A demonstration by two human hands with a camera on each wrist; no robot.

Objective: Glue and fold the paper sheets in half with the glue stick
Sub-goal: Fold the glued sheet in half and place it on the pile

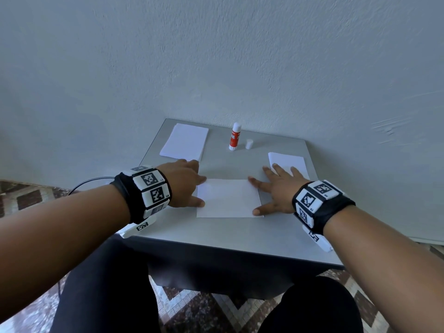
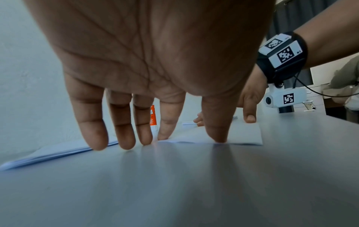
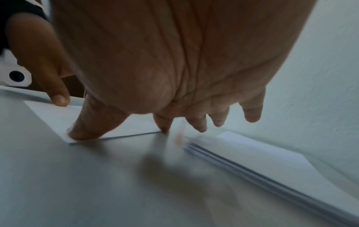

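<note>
A white folded sheet (image 1: 228,198) lies flat in the middle of the grey table (image 1: 216,229). My left hand (image 1: 187,183) presses its left edge with straight fingers; thumb and index fingertips (image 2: 220,138) touch the sheet (image 2: 242,132). My right hand (image 1: 276,191) presses the right edge, fingers spread, thumb and index on the sheet (image 3: 126,126). The glue stick (image 1: 235,137) stands upright and uncapped at the back, partly hidden in the left wrist view (image 2: 153,116). Its white cap (image 1: 249,143) sits beside it.
A stack of unfolded white sheets (image 1: 185,141) lies at the back left. A pile of folded sheets (image 1: 288,163) lies at the right, partly under my right fingers, also close in the right wrist view (image 3: 262,162). A wall rises behind the table.
</note>
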